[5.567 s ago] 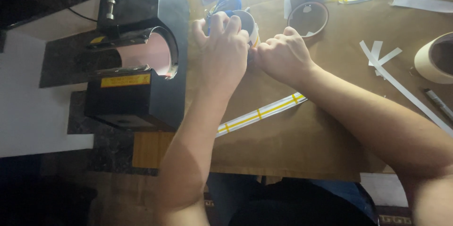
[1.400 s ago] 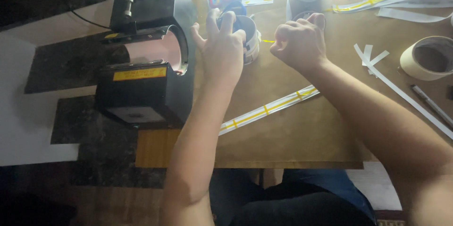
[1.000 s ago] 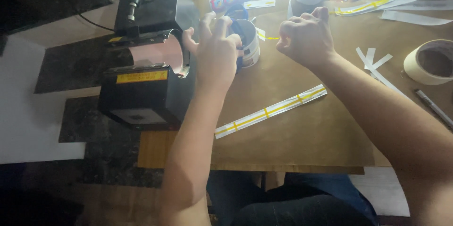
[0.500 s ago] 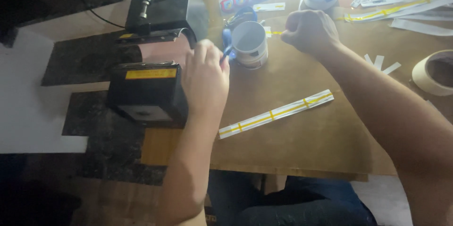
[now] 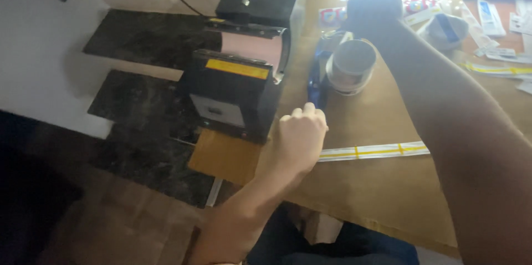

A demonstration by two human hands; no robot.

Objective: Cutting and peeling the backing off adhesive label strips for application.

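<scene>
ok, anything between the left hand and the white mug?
Nothing solid. The left hand sits closed on the table beside the black press; the mug stands farther back, with only bare tabletop and a blue strap lying beside it.

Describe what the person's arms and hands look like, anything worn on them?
Both forearms are bare, with no sleeves in view. The left hand and right hand wear no gloves, and no rings or watch show. The right hand lies in shadow, so fine detail is unclear.

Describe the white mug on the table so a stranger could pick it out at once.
Start at the big black press machine on the table's left end. Just right of it stands the white mug, open mouth toward the camera, with blue scissors at its left side. It is the only upright, round, open cup there.
</scene>
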